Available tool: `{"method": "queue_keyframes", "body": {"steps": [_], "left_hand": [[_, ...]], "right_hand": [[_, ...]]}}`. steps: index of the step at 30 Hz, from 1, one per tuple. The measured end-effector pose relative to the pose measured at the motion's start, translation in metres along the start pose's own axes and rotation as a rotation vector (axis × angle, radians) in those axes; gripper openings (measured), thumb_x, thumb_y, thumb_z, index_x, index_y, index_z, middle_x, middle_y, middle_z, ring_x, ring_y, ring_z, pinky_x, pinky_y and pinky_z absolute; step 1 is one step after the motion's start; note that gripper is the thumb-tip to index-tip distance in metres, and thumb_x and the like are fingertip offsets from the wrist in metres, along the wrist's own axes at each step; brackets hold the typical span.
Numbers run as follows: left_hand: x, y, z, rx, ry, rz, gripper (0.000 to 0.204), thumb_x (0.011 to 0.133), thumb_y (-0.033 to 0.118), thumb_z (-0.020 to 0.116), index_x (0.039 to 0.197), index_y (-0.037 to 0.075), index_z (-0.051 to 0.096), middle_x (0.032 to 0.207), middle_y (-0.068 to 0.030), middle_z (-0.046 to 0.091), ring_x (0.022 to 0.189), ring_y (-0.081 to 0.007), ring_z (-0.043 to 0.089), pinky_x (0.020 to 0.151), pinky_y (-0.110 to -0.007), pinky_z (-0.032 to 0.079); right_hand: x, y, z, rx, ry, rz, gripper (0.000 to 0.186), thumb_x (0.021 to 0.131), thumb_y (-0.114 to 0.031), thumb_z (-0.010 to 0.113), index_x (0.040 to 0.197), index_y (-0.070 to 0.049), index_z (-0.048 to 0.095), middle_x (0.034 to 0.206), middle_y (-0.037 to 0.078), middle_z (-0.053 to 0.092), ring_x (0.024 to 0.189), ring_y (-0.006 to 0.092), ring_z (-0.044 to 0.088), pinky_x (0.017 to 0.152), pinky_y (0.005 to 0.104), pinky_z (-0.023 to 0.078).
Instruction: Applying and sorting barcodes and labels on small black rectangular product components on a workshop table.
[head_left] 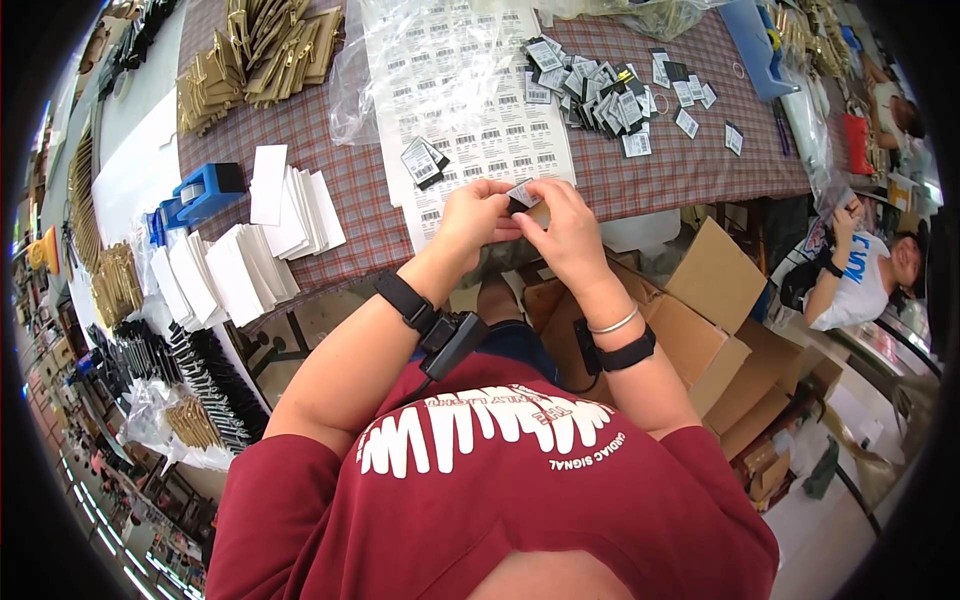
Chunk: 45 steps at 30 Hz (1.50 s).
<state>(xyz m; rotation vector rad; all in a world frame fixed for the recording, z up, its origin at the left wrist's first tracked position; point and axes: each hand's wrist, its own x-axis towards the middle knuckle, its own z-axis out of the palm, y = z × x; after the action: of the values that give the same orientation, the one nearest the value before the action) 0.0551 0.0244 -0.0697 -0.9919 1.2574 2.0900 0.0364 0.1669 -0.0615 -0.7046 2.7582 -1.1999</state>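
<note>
Both hands meet over the near edge of the table, around a small black tag (521, 196) with a white barcode label on its face. My left hand (472, 222) has its thumb and fingers closed on the tag's left side. Fingertips of my right hand (570, 232) pinch the tag from the right, covering part of it. Under and beyond the hands lies a white sheet of barcode labels (545, 150). A few labelled black tags (425, 163) rest on the sheet to the left. Farther right, a loose heap of similar tags (605, 95) covers the checked cloth.
Left of the hands are stacks of white cards (238, 272) and a blue tape dispenser (205, 193). Tan bundles (268, 62) lie at the far left. Clear plastic (350, 95) overlaps the label sheet. An open cardboard box (712, 275) stands below the table's right side; another person (860, 275) is beyond.
</note>
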Motion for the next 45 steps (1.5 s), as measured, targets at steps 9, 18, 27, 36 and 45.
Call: {"method": "queue_keyframes", "body": {"steps": [9,18,27,36,45], "left_hand": [[0.000,-0.004,0.006,0.053,-0.002,0.077,0.021,0.089,0.001,0.047,0.109,-0.002,0.049,0.091,-0.0139,0.060,0.076,-0.0207,0.064,0.069,-0.031,0.056],[0.003,-0.008,0.006,0.096,0.014,0.100,0.018,0.088,-0.002,0.046,0.106,-0.002,0.048,0.092,-0.0135,0.059,0.077,-0.0217,0.063,0.067,-0.032,0.057],[0.001,-0.004,0.007,0.122,0.048,0.067,0.018,0.088,-0.002,0.045,0.105,-0.002,0.049,0.093,-0.0143,0.060,0.077,-0.0212,0.065,0.065,-0.030,0.057],[0.002,0.000,0.006,0.131,0.017,0.012,0.021,0.086,-0.002,0.046,0.107,-0.002,0.049,0.094,-0.0146,0.061,0.077,-0.0210,0.065,0.065,-0.030,0.056],[-0.009,0.019,0.006,0.105,-0.112,-0.015,0.027,0.091,0.010,0.041,0.116,0.004,0.050,0.099,-0.0085,0.062,0.088,-0.0159,0.061,0.074,-0.031,0.053]], "right_hand": [[0.000,-0.006,0.012,-0.282,-0.028,0.042,0.014,0.075,-0.009,0.062,0.086,-0.005,0.055,0.089,0.008,0.057,0.085,0.0277,0.056,0.068,0.0373,0.048],[0.000,-0.006,0.010,-0.200,0.029,0.024,0.008,0.078,-0.010,0.059,0.081,-0.006,0.053,0.081,0.009,0.059,0.078,0.0282,0.057,0.064,0.0376,0.048],[0.003,-0.003,0.003,0.035,0.045,0.259,0.007,0.079,-0.010,0.060,0.082,-0.004,0.058,0.078,0.008,0.064,0.068,0.0282,0.061,0.060,0.0367,0.048],[0.004,0.017,-0.005,0.440,0.035,0.464,0.007,0.082,-0.008,0.060,0.086,-0.002,0.061,0.084,0.010,0.067,0.068,0.0161,0.064,0.061,0.0274,0.049],[0.008,-0.019,-0.016,0.223,-0.046,0.056,0.026,0.073,-0.003,0.064,0.098,-0.003,0.057,0.103,0.011,0.059,0.090,0.0248,0.060,0.074,0.0335,0.050]]}}
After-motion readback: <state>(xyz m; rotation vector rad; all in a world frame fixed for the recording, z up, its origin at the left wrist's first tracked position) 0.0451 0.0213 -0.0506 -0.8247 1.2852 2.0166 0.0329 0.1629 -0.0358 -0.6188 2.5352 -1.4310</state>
